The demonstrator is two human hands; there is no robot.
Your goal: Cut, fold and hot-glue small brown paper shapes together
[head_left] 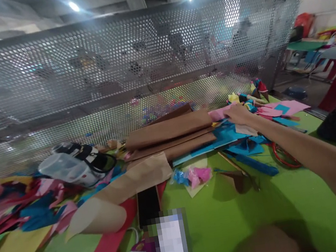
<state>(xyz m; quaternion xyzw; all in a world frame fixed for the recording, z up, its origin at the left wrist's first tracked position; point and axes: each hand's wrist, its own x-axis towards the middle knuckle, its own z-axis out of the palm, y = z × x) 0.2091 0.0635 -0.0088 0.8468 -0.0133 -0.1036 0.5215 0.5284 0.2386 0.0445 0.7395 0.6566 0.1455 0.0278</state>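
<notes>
My right arm stretches across the green table from the right. At the back, my right hand (237, 113) is among coloured sheets, its fingers bent downward and seemingly closed. A pink sheet (219, 114) lies at the fingertips, but what the fingers grip is not clear. Just left of it are folded brown sheets (169, 131), with blue sheets (230, 132) below. A blurred rounded shape at the bottom edge looks like my left hand (262, 248); its fingers do not show.
A perforated metal screen (113, 66) stands behind the table. A clear plastic container (65, 167), coloured scraps (37, 210), a rolled beige sheet (97, 215) and a dark phone (148, 206) lie left. Bagged pink and blue pieces (192, 176) and a red ring (284, 156) lie nearer.
</notes>
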